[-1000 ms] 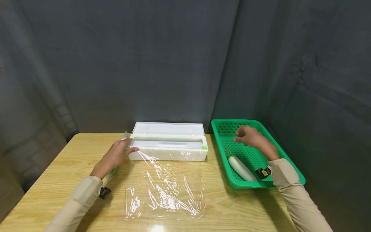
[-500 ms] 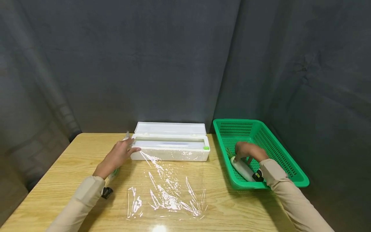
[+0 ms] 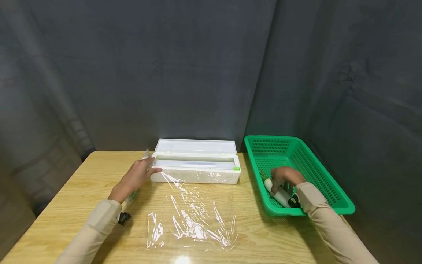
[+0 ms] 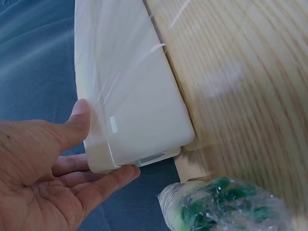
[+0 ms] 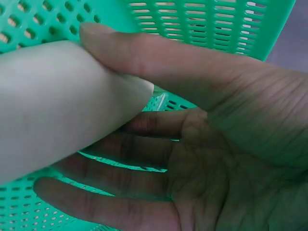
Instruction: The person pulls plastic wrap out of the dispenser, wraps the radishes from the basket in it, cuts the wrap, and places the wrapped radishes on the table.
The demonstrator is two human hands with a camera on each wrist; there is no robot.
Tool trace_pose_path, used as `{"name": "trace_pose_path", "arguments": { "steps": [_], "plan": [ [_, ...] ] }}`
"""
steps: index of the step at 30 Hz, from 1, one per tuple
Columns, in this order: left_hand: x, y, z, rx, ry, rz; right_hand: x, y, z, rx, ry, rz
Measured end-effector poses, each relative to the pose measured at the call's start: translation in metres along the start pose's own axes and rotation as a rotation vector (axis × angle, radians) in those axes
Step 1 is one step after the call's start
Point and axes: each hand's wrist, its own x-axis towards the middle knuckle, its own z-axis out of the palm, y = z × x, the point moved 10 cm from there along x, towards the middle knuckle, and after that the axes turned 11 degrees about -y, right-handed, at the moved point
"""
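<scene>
My left hand [image 3: 135, 178] holds the left end of a white cling film dispenser [image 3: 197, 176], its lid tipped back. In the left wrist view the thumb lies on one face of the dispenser [image 4: 144, 106] and the fingers bend round its end. A sheet of clear cling film [image 3: 194, 222] runs from the dispenser toward me over the table. Inside the green basket [image 3: 333, 183] my right hand [image 3: 287, 178] grips a white radish [image 3: 281, 197]. The right wrist view has the thumb over one side of the radish [image 5: 57, 106] and the fingers under the other.
Beside the dispenser's left end lies a film-wrapped bundle [image 4: 226, 204] with green showing through, mostly hidden behind my left hand in the head view. A dark curtain [image 3: 197, 73] hangs behind the wooden table [image 3: 82, 198].
My right hand has come down from above the basket and taken hold of the radish. The left hand stays on the dispenser, and the head view has shifted slightly.
</scene>
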Motion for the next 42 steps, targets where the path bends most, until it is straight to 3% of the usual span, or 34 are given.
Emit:
{"name": "trace_pose_path", "arguments": {
  "steps": [9,19,33,42],
  "plan": [
    [0.0,0.0,0.002,-0.022,-0.02,-0.045,-0.014,0.004,-0.009,-0.05,0.061,-0.03],
    [0.002,0.0,0.001,-0.012,-0.009,-0.048,-0.036,0.006,-0.05,0.025,0.318,-0.05],
    [0.003,-0.002,0.004,-0.022,0.001,-0.044,-0.051,-0.034,-0.07,-0.045,0.574,-0.214],
    [0.007,0.002,0.006,-0.009,-0.004,-0.033,-0.077,-0.063,-0.074,-0.049,0.767,-0.328]
  ]
}}
